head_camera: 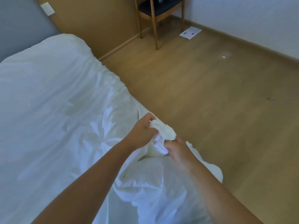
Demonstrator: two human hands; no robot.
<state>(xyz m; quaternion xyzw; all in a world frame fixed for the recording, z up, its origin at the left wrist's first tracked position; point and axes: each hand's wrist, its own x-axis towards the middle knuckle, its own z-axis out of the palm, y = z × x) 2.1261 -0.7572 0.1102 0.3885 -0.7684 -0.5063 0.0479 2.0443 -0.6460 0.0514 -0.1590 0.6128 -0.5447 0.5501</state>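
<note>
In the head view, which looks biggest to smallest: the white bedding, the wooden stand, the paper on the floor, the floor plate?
1. white bedding, nearest the camera
2. wooden stand, cut off at the top
3. paper
4. floor plate

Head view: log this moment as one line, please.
left grip: holds duvet corner | right grip: pinches same corner | corner: bunched between both | duvet: white, rumpled
</note>
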